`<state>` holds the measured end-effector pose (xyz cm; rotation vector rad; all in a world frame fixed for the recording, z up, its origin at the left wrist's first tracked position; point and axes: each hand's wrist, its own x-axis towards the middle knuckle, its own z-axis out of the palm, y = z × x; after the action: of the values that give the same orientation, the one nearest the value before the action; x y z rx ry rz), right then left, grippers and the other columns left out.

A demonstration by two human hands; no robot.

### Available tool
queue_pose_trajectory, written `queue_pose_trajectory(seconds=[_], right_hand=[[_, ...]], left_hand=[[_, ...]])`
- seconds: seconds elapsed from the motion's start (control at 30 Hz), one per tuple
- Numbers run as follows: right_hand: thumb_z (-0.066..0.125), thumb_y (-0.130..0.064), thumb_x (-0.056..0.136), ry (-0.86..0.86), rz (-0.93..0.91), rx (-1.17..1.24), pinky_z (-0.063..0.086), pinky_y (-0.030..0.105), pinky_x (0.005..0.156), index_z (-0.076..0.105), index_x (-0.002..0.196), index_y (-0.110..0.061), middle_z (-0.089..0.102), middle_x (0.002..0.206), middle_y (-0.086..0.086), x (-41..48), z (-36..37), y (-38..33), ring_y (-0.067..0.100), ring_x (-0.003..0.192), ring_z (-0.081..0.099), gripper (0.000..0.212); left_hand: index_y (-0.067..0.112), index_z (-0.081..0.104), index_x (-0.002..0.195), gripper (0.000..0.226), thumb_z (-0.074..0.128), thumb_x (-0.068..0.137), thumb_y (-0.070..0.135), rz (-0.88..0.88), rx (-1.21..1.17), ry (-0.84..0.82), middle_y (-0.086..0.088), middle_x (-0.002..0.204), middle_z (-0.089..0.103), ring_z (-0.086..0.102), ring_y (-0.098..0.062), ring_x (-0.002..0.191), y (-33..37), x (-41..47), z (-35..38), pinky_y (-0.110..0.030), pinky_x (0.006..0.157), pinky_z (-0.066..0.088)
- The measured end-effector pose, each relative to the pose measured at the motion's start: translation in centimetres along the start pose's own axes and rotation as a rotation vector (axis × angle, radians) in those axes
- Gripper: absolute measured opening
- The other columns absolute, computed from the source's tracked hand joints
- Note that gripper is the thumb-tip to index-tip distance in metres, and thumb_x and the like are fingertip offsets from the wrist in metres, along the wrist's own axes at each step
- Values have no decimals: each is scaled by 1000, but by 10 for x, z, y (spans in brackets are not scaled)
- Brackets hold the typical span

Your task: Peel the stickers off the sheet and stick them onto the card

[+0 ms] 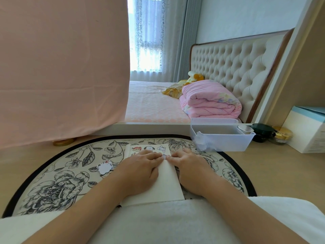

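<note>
Left hand (140, 170) presses flat on the white rectangular paper card (167, 182); right hand (188, 166) fingertips touch one small sticker (163, 156), perhaps pinching it. Three cartoon stickers (148, 148) line the card's far edge.

Daylight comes through a window (146, 41) veiled in lace, a grey pleated curtain (182, 41) beside it. A bed (149, 104) with a cream tufted headboard (228, 64) stands against the pale wall (237, 13) and carries a folded pink quilt (209, 101); a pink cloth (61, 67) hangs at left.
</note>
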<state>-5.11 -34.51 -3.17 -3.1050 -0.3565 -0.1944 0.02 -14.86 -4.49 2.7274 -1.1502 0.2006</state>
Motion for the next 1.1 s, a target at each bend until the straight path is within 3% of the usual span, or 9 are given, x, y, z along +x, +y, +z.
queue_pose_trajectory(seconds=[0.17, 0.33, 0.5, 0.63, 0.73, 0.83, 1.0, 1.1], right_hand=[[46, -21, 96, 26, -84, -81, 44, 41, 100, 43, 149, -32, 36, 156, -8, -2, -3, -1, 22, 133, 43, 54], [40, -15, 94, 9, -100, -81, 39, 40, 106, 34, 154, -25, 33, 158, -12, 5, 3, -1, 21, 133, 41, 62], [40, -15, 95, -5, -82, -40, 35, 41, 111, 31, 155, -27, 31, 160, -12, 7, 3, 2, 21, 134, 36, 63], [42, -15, 94, 9, -102, -52, 38, 41, 107, 36, 154, -31, 39, 158, -13, 1, -2, 3, 21, 131, 42, 63], [46, -15, 91, 39, -157, -91, 42, 41, 99, 51, 143, -27, 54, 145, -11, -1, -5, 2, 22, 122, 50, 54], [46, -15, 91, 39, -154, -93, 42, 40, 97, 52, 141, -27, 53, 141, -11, -1, -5, 3, 21, 121, 51, 51], [45, -14, 93, 5, -145, -75, 39, 40, 104, 33, 154, -33, 39, 153, -13, 0, -4, 4, 19, 129, 44, 64], [46, -16, 93, 31, -138, -37, 39, 39, 103, 42, 149, -33, 46, 148, -15, 0, -4, 5, 19, 127, 47, 58]], left_hand=[[36, 38, 151, 76, 3, 85, 50, 15, 4, 1, 23, 153, 40, 31, -8, 144, -3, -1, 0, -33, 111, 41], [38, 52, 141, 58, 21, 93, 43, 52, 18, 32, 21, 136, 50, 49, -10, 122, -4, 1, -2, -29, 96, 47], [42, 39, 147, 46, 33, 102, 40, 32, 20, 39, 19, 140, 44, 42, -11, 127, -1, -1, -2, -31, 93, 47], [40, 39, 144, 57, 18, 93, 51, 14, -6, 18, 21, 138, 43, 41, -8, 128, 2, -2, -4, -32, 98, 47], [38, 44, 141, 66, 11, 86, 55, 9, -29, 31, 24, 140, 43, 37, -3, 132, 1, -1, -3, -32, 102, 46], [36, 48, 139, 65, 14, 87, 55, 10, -48, 46, 24, 141, 46, 37, -3, 134, 1, -1, -2, -31, 105, 45], [31, 51, 138, 40, 39, 101, 40, 10, -71, 65, 22, 143, 48, 38, -4, 135, 0, -1, -2, -24, 109, 37], [31, 50, 136, 38, 39, 101, 41, -1, -59, 71, 20, 142, 48, 39, -6, 135, 1, -1, -1, -29, 108, 40]])
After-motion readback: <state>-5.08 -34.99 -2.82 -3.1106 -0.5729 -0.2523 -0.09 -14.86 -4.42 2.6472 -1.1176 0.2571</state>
